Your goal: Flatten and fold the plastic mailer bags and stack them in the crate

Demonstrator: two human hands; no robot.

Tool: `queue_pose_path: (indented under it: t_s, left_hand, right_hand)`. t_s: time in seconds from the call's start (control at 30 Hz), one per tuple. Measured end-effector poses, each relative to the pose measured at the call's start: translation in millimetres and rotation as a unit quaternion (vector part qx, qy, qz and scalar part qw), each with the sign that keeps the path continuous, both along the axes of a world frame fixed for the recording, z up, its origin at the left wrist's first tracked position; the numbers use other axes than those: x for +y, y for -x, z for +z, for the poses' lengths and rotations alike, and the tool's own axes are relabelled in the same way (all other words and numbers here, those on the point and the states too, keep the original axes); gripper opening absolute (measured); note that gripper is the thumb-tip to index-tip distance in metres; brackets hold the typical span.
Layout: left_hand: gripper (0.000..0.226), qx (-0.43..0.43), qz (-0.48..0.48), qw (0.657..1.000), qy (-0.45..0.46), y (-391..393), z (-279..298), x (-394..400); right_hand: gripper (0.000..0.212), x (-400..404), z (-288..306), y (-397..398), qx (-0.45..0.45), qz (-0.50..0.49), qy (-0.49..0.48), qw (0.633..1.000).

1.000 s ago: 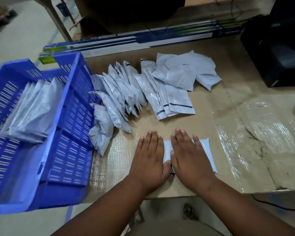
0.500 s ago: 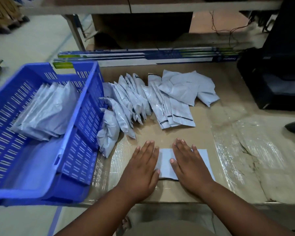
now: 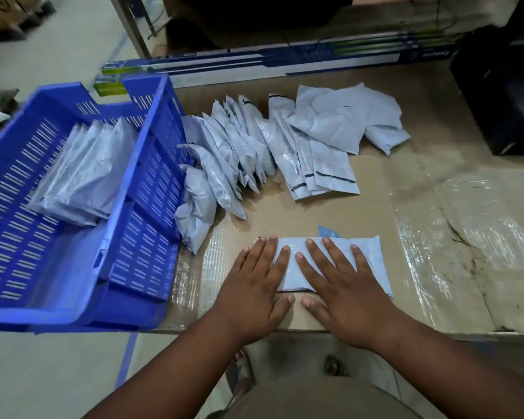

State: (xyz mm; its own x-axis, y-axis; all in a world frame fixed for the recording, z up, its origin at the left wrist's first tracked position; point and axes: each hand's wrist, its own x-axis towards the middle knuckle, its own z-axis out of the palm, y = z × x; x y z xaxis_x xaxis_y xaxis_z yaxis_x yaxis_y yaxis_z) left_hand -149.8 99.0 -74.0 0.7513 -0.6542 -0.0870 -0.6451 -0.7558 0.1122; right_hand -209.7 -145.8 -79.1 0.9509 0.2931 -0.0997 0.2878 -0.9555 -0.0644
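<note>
A pale blue-grey mailer bag lies flat on the cardboard-covered table near its front edge. My left hand presses its left end with straight fingers. My right hand lies flat across its middle, fingers spread. Behind them, a heap of several more mailer bags fans across the table. The blue slotted crate stands at the left, with a stack of folded bags leaning inside it.
Long blue-and-white boxes lie along the table's back edge. A black box stands at the far right. Shiny tape covers cracked cardboard on the right. The crate overhangs the table's left edge.
My hands have slid apart over the bag, the left one toward its left end, the right one spreading across its middle. More of the bag shows now.
</note>
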Motion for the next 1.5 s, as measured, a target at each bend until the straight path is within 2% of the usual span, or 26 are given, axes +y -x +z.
queue_pose_path:
  t_s: [0.07,0.17,0.27,0.37,0.5,0.63,0.73,0.87,0.93,1.0,1.07,1.17,1.3,1.4,1.5]
  left_hand:
    - [0.084,-0.012,0.000,1.000,-0.006,-0.6,9.7,-5.0]
    - [0.081,-0.039,-0.046,0.998,0.033,3.0,17.0,-23.7]
    - [0.083,-0.026,-0.069,0.995,0.063,9.5,10.7,-31.4]
    - [0.091,-0.013,-0.076,0.996,0.041,9.0,9.0,-29.1]
    - [0.101,-0.018,-0.049,0.998,-0.042,11.9,21.6,-40.6]
    - [0.095,-0.044,-0.075,0.996,-0.007,22.1,25.3,-75.1]
    - [0.096,-0.047,-0.074,0.996,-0.018,28.2,13.5,-86.6]
    - [0.091,-0.046,-0.059,0.997,-0.021,27.6,12.1,-89.1]
    - [0.087,-0.032,-0.054,0.998,0.027,27.4,10.5,-93.7]
    - [0.077,-0.012,-0.048,0.992,0.113,29.0,7.7,-98.3]
    - [0.065,-0.033,-0.015,0.986,0.165,25.5,8.0,-101.7]
    - [0.061,-0.068,0.039,0.987,0.141,18.0,8.6,-110.4]
    - [0.067,-0.064,0.037,0.994,0.082,16.2,-6.7,-109.1]
    - [0.067,-0.080,0.014,0.994,0.078,12.2,-14.4,-93.9]
    - [0.070,-0.085,0.055,0.992,0.079,10.1,-20.4,-70.1]
  right_hand:
    - [0.075,0.8,-0.9,-2.3,-0.001,0.002,-0.011,1.000]
    - [0.073,-3.1,0.2,-7.9,0.019,0.002,-0.036,0.999]
    - [0.075,-14.1,4.8,-9.5,0.038,0.036,-0.068,0.996]
    - [0.078,-35.8,10.5,-4.2,0.026,0.048,-0.083,0.995]
    - [0.078,-63.9,4.6,7.4,0.006,-0.007,-0.036,0.999]
    - [0.074,-68.4,-7.2,5.7,0.012,-0.005,-0.052,0.999]
    - [0.075,-72.5,-7.8,2.9,0.023,0.007,-0.062,0.998]
    - [0.065,-96.1,-9.7,-1.3,-0.011,0.038,-0.063,0.997]
    - [0.063,-114.4,-4.1,-8.3,-0.015,0.033,-0.048,0.998]
    - [0.068,-129.9,8.5,-11.4,-0.007,0.016,-0.039,0.999]
    - [0.071,-132.7,18.2,-10.8,-0.029,-0.007,-0.077,0.997]
    - [0.063,-103.3,33.6,-15.2,-0.086,0.027,-0.102,0.991]
    - [0.071,-50.0,14.7,-22.2,-0.014,0.063,-0.101,0.993]
    - [0.075,-57.4,-4.4,-19.0,-0.015,0.037,-0.091,0.995]
    - [0.081,-80.6,-13.6,-13.9,-0.014,0.021,-0.065,0.998]
